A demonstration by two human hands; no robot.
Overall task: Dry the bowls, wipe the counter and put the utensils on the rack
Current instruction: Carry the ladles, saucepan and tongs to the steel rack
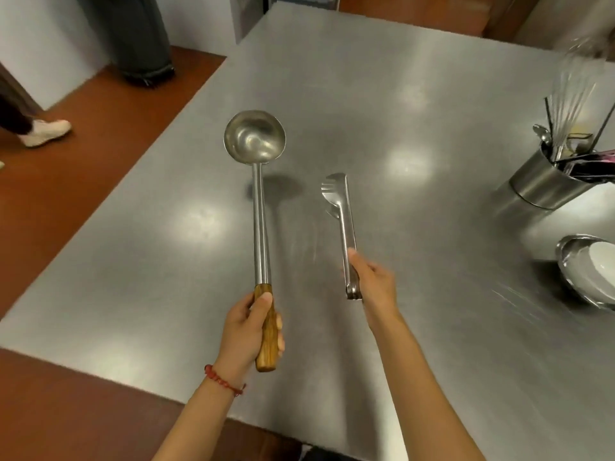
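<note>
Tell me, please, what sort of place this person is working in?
Probably a commercial or teaching kitchen: a large stainless steel counter, a steel utensil holder crammed with a whisk and other tools, and a long ladle and tongs in the person's hands.

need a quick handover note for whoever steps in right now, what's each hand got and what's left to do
Left hand: grips the ladle by its wooden handle, held above the counter.
Right hand: holds the closed tongs near their hinge end, also off the counter.
Utensil holder with a whisk and other tools stands far right; nested bowls sit in front of it.
Done: both utensils picked up.
Left: put ladle and tongs away; no rack in view. Whether the bowls are dried or the counter wiped cannot be told.
</note>
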